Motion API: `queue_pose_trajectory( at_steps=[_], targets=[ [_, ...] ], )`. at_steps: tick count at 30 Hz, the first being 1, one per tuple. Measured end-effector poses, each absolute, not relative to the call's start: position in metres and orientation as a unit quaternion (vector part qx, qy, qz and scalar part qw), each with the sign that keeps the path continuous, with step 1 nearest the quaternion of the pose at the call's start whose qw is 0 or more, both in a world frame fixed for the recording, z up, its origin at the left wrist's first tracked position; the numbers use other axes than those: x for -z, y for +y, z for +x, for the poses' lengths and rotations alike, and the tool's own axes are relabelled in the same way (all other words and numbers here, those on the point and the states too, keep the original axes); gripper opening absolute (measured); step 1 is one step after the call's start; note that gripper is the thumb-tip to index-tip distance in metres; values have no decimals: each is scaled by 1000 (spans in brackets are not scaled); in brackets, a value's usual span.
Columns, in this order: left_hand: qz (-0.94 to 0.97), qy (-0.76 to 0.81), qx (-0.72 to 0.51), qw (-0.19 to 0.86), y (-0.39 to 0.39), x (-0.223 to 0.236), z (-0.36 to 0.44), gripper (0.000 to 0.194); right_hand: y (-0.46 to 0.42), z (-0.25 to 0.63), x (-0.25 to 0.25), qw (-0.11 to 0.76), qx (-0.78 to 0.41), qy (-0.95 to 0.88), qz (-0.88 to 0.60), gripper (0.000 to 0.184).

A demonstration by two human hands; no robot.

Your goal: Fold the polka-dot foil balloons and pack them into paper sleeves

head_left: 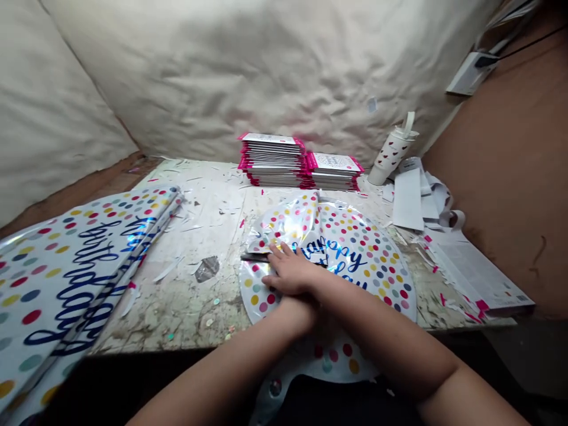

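Note:
A flat round foil balloon [386, 266] with coloured dots and blue lettering lies in front of me, its tail hanging over the table's near edge. The upper left part is folded over on itself. My right hand [290, 269] rests palm down on the balloon, fingers spread, near the fold. Beneath my right wrist my left hand [302, 306] crosses over; its fingers are hidden under the right arm. Beside my right fingertips a thin dark strip [255, 257] shows at the fold, too unclear to name.
Several flat dotted balloons [89, 254] lie piled on the left, overhanging the edge. Two stacks of pink-and-white packets [275, 160] stand at the back, near a white tumbler [393, 155]. Paper strips [408, 198] and a flat packet [483, 272] are on the right. Scraps litter the table [173, 319].

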State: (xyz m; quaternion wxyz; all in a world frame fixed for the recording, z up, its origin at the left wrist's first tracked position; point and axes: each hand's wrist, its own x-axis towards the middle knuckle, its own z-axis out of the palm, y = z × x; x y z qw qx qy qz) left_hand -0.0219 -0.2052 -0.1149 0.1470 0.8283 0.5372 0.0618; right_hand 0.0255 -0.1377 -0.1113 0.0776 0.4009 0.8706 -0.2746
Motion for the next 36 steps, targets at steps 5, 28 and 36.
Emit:
queue_pose_trajectory(
  at_steps=[5, 28, 36],
  targets=[
    [894, 417, -72, 150, -219, 93, -86, 20, -137, 32, 118, 80, 255, 871, 412, 71],
    [826, 563, -24, -3, -178, 152, -132, 82, -83, 171, 62, -295, -92, 675, 670, 36],
    [716, 631, -194, 226, -158, 114, -144, 55, -167, 198, 58, -408, -217, 843, 276, 29]
  ],
)
